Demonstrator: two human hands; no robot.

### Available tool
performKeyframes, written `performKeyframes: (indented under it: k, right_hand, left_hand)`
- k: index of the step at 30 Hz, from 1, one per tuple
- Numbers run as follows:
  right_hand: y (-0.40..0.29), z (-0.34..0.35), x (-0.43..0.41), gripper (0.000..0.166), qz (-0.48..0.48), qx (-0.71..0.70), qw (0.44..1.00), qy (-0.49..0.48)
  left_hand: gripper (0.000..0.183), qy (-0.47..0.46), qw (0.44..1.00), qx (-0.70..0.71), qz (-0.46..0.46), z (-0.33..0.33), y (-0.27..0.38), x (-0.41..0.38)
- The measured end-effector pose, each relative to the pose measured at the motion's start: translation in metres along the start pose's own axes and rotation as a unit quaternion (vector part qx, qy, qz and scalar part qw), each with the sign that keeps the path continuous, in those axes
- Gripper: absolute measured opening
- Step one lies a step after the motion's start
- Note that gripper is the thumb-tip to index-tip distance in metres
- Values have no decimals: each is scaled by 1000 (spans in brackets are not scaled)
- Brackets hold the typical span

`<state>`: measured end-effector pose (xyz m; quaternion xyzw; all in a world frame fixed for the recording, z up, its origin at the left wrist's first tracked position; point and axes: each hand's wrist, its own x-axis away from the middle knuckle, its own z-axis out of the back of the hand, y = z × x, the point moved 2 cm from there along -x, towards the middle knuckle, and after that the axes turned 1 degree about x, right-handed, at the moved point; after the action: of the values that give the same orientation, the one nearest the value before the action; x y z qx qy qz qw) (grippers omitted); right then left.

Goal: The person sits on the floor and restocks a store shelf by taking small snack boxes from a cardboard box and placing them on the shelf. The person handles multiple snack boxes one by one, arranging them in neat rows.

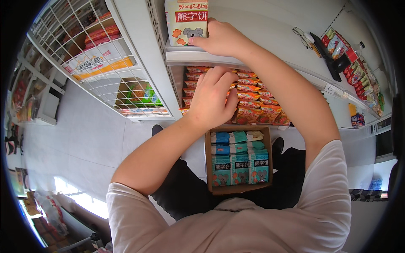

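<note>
My right hand (226, 38) grips a cream biscuit pack (186, 31) with a koala picture, thumb on its front and fingers at its right side. The pack stands upright at the left end of the upper white shelf (196, 56). My left hand (213, 99) is below it, in front of the lower shelf's snacks, fingers bent and thumb apart, with nothing visible in it. An open cardboard box (239, 189) sits low between my legs. Teal biscuit packs (242, 170) fill its near part; blue packs (220, 137), more teal ones and a cream one (254, 136) lie farther back.
Rows of orange snack bags (248, 95) fill the lower shelf. A white wire rack (95, 50) with boxed snacks stands left of the shelf post (142, 60). On the upper shelf's right lie eyeglasses (303, 38), a black device (329, 60) and red snack bags (357, 79).
</note>
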<state>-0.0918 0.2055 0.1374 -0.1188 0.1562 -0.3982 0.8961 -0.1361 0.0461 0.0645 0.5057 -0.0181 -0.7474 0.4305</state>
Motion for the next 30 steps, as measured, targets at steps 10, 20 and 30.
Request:
performKeyframes:
  k: [10,20,30]
  right_hand:
    - [68,56,161,30,271,104,922,256]
    - [229,-23,275,15,10,-71,996,-56]
    - [287,-27,293,29,6,-75,975,-211]
  left_hand:
    - [8,-250,959,132,29,-62,-3,5]
    - [12,-506,847,127,101,-204,-5,53]
    - [46,-588,789,105,143,-315,33,112]
